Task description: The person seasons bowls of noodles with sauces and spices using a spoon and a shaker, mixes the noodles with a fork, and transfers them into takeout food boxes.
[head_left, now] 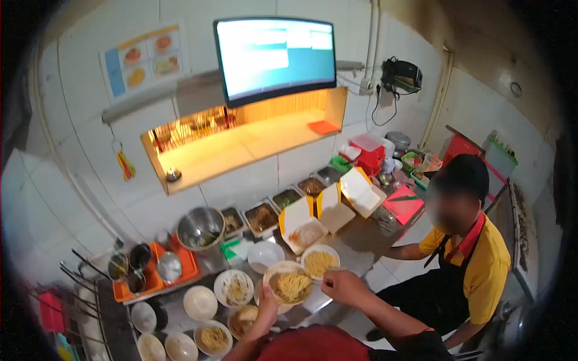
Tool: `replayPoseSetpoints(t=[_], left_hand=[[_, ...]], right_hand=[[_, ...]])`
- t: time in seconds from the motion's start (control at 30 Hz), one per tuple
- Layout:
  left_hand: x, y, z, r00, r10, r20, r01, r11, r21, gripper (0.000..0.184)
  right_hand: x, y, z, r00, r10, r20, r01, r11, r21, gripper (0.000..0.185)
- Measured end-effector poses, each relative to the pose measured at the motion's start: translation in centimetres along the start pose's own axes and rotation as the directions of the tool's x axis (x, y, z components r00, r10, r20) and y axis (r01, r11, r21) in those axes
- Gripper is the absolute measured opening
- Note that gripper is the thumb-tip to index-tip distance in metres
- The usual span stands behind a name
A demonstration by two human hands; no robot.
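Observation:
My left hand [268,308] grips the near-left rim of a bowl of noodles [293,286], with the thumb along its side. Just right of that bowl, my right hand [344,288] is closed in a fist-like shape; whatever its fingers hold, if anything, is too small to make out. Beyond it stands a second bowl of plain noodles [320,262]. A white bowl [266,256] sits behind the held one. To the left are a bowl with sauce remains [233,287] and a partly hidden bowl with brown sauce [244,321].
Open takeaway boxes [304,231] stand along the counter's back, before metal food trays [261,217]. A steel mixing bowl [201,228] and an orange tray [186,265] with pots are left. A co-worker in a yellow shirt [490,265] stands right. A monitor [277,59] hangs above.

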State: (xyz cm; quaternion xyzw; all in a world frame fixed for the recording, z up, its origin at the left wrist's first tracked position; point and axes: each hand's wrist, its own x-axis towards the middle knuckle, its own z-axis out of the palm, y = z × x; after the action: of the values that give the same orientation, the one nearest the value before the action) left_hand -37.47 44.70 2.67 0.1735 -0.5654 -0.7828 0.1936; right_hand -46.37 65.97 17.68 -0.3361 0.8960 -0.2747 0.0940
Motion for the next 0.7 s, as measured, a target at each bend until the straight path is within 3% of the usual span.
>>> replayPoseSetpoints(t=[0.07,0.1,0.17,0.2,0.3,0.37,0.4,0.5,0.53,0.57,0.7], left_hand=[[-0.6,1.6,-0.1,0.973,-0.232,0.005,0.23,0.962,-0.147,0.057],[-0.3,1.2,-0.3,0.976,-0.215,0.01,0.215,0.967,-0.137,0.057],[0.4,0.0,-0.2,0.977,-0.204,0.058,0.21,0.969,-0.131,0.057],[-0.5,2.0,0.8,0.968,-0.21,0.14,0.23,0.961,-0.153,0.055],[-1.1,2.8,3.0,0.965,-0.251,0.075,0.257,0.962,-0.094,0.056],[-0.4,0.0,1.7,0.96,-0.269,0.078,0.278,0.948,-0.155,0.054],[0.1,-0.7,1.2,0.956,-0.281,0.088,0.294,0.931,-0.218,0.053],[0.8,-1.1,-0.7,0.944,-0.33,0.031,0.331,0.941,-0.072,0.056],[1.0,-1.2,-0.8,0.962,-0.253,0.1,0.269,0.942,-0.2,0.058],[0.7,-0.5,-0.2,0.961,-0.259,0.098,0.274,0.941,-0.2,0.058],[-0.4,3.1,3.6,0.973,-0.223,0.063,0.23,0.962,-0.148,0.06]], right_hand=[[-1.2,-2.3,-2.3,0.995,-0.041,-0.094,0.032,0.995,-0.096,0.021],[-1.0,-2.5,-2.7,0.993,-0.05,-0.112,0.039,0.995,-0.091,0.021],[-0.7,-2.6,-3.1,0.992,-0.026,-0.12,-0.005,0.968,-0.249,0.021],[-0.3,-1.8,-2.3,0.992,-0.027,-0.126,-0.005,0.969,-0.245,0.021],[0.8,1.3,1.5,0.993,-0.116,-0.025,0.109,0.975,-0.192,0.02],[1.4,2.0,2.1,0.991,-0.046,0.122,0.031,0.991,0.129,0.019],[1.2,1.6,1.6,0.991,-0.051,0.124,0.035,0.991,0.131,0.019],[-0.1,0.3,-1.1,0.999,-0.031,-0.007,0.031,0.998,0.06,0.017],[-0.4,0.0,-1.9,0.997,-0.043,-0.065,0.041,0.999,-0.03,0.017],[-0.6,0.1,-2.3,0.991,-0.058,-0.12,0.043,0.992,-0.12,0.018],[0.4,0.7,-1.5,0.997,0.05,-0.053,-0.061,0.968,-0.244,0.019]])
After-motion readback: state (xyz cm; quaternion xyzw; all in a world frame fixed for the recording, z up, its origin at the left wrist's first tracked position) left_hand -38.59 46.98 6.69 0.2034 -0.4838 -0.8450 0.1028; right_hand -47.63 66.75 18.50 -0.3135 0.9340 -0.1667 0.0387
